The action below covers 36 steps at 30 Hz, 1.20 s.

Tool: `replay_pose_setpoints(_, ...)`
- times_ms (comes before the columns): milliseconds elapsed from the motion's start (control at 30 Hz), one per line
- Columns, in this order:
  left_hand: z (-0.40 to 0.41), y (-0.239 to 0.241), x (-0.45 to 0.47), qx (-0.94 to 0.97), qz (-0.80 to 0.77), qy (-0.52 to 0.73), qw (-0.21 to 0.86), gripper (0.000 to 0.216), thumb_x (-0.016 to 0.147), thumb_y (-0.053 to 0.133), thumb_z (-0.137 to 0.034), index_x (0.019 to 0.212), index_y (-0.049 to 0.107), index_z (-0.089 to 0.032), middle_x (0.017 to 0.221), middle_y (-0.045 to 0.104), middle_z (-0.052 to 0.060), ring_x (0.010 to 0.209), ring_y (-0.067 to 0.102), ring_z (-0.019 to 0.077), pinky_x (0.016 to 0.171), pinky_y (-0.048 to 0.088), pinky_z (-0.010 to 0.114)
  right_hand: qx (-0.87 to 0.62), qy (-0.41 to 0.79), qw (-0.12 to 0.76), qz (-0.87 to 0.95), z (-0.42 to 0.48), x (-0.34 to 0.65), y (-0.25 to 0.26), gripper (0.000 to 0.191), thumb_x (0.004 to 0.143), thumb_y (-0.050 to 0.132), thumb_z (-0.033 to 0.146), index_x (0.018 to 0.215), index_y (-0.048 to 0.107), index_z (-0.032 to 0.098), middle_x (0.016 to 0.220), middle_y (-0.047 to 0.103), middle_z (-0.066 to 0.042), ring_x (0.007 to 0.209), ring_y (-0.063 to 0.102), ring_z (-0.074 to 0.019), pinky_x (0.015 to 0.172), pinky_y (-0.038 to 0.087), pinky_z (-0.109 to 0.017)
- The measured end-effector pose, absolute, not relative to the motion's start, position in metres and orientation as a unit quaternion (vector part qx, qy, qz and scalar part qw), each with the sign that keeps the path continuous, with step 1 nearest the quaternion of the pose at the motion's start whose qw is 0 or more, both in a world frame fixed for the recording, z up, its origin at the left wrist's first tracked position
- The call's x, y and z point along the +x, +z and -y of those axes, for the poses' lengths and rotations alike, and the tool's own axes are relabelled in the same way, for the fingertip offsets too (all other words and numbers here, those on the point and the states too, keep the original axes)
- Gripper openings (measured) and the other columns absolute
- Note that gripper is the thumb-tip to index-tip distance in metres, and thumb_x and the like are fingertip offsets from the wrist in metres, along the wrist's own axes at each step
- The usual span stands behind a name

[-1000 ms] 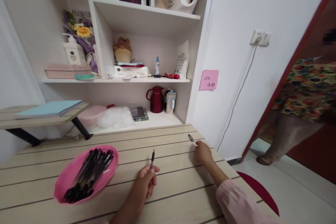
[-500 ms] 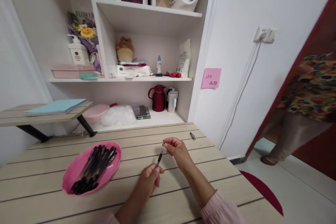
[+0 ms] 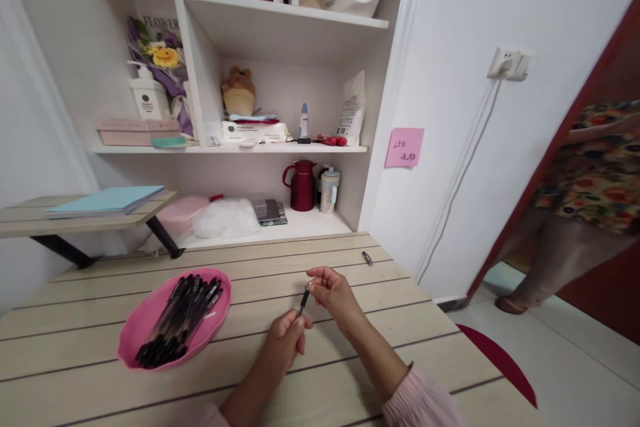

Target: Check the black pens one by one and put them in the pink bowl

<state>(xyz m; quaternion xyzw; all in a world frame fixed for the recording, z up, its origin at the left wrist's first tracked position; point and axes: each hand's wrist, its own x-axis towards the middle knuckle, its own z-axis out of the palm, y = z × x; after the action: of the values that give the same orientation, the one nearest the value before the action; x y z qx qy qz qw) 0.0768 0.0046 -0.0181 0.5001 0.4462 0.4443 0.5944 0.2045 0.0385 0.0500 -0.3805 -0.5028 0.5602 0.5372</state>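
Note:
My left hand (image 3: pixel 289 335) is closed round the barrel of a pen (image 3: pixel 304 300), its black grip slanting up and to the right. At the pen's upper end, my right hand (image 3: pixel 330 290) pinches a small, shiny pen tip, mostly hidden by the thumb and fingers. A black pen cap (image 3: pixel 367 258) lies on the table beyond the right hand. To the left of both hands is a pink dish (image 3: pixel 226 287) with several black capped pens (image 3: pixel 183 320) piled in it.
The striped wooden table (image 3: pixel 270 400) runs back to a white shelf unit (image 3: pixel 285 147). A small raised stand (image 3: pixel 150 208) bears blue paper at the left. On the lower shelf are a red jug (image 3: pixel 303 185) and a cup (image 3: pixel 329 190). A person (image 3: pixel 575 213) stands at the right.
My right hand has come down and slightly left, bringing the small shiny piece onto the pen's exposed point. My left hand still grips the pen in nearly the same place.

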Motion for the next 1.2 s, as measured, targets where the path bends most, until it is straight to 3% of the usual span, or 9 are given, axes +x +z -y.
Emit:
replay_pose_setpoints(300, 0.004, -0.018, 0.078, 0.569, -0.473, 0.462, 0.489, 0.027, 0.076, 0.045, -0.043, 0.073, 0.052, -0.017, 0.039, 0.041, -0.008, 0.035, 0.025, 0.0058, 0.039, 0.016, 0.02, -0.388, 0.551, 0.538, 0.506, -0.037, 0.205, 0.048, 0.033, 0.056, 0.068, 0.025, 0.085, 0.055, 0.016, 0.05, 0.047, 0.009, 0.039, 0.035, -0.004, 0.04, 0.024, -0.019)
replay_pose_setpoints(433, 0.004, -0.015, 0.079, 0.563, -0.469, 0.457, 0.504, 0.028, 0.076, 0.045, -0.044, 0.073, 0.052, -0.017, 0.038, 0.041, -0.008, 0.035, 0.026, 0.0065, 0.039, 0.017, 0.02, -0.377, 0.599, 0.51, 0.489, -0.035, 0.208, 0.047, 0.037, 0.057, 0.07, 0.032, 0.088, 0.059, 0.015, 0.05, 0.046, 0.009, 0.039, 0.033, -0.0033, 0.041, 0.022, -0.019)
replay_pose_setpoints(600, 0.004, -0.012, 0.082, 0.534, -0.437, 0.464, 0.556, 0.032, 0.074, 0.047, -0.049, 0.074, 0.05, -0.017, 0.036, 0.042, -0.009, 0.03, 0.02, 0.005, 0.037, 0.011, 0.021, -0.35, 0.667, 0.467, 0.464, -0.033, 0.21, 0.044, 0.035, 0.054, 0.074, 0.039, 0.073, 0.063, 0.013, 0.048, 0.045, 0.007, 0.04, 0.032, -0.0033, 0.041, 0.018, -0.02)
replay_pose_setpoints(767, 0.008, -0.013, 0.083, 0.527, -0.424, 0.469, 0.568, 0.034, 0.073, 0.048, -0.051, 0.074, 0.05, -0.017, 0.037, 0.042, -0.008, 0.03, 0.02, 0.0042, 0.036, 0.01, 0.02, -0.359, 0.652, 0.491, 0.452, -0.031, 0.207, 0.043, 0.035, 0.05, 0.078, 0.039, 0.056, 0.052, 0.016, 0.043, 0.043, 0.008, 0.039, 0.03, -0.0036, 0.04, 0.019, -0.019)
replay_pose_setpoints(967, 0.009, -0.012, 0.086, 0.515, -0.404, 0.473, 0.59, 0.033, 0.074, 0.048, -0.05, 0.073, 0.049, -0.017, 0.036, 0.042, -0.009, 0.027, 0.018, 0.0027, 0.036, 0.009, 0.02, -0.327, 0.675, 0.475, 0.46, -0.032, 0.215, 0.046, 0.039, 0.058, 0.072, 0.045, 0.081, 0.066, 0.014, 0.079, 0.064, -0.006, 0.064, 0.053, -0.0117, 0.052, 0.035, -0.021)
replay_pose_setpoints(1133, 0.013, -0.006, 0.088, 0.503, -0.401, 0.472, 0.603, 0.035, 0.071, 0.051, -0.052, 0.073, 0.048, -0.018, 0.036, 0.042, -0.01, 0.025, 0.017, 0.002, 0.034, 0.007, 0.02, -0.343, 0.634, 0.513, 0.467, -0.036, 0.215, 0.04, 0.029, 0.05, 0.079, 0.035, 0.059, 0.061, 0.014, 0.052, 0.055, 0.003, 0.048, 0.041, -0.0062, 0.049, 0.031, -0.02)
replay_pose_setpoints(1200, 0.015, -0.004, 0.088, 0.498, -0.403, 0.471, 0.606, 0.036, 0.07, 0.052, -0.054, 0.073, 0.048, -0.018, 0.035, 0.043, -0.009, 0.025, 0.017, 0.0019, 0.034, 0.006, 0.02, -0.342, 0.641, 0.503, 0.469, -0.035, 0.214, 0.04, 0.03, 0.052, 0.078, 0.037, 0.06, 0.06, 0.015, 0.054, 0.056, 0.002, 0.048, 0.043, -0.0067, 0.049, 0.032, -0.02)
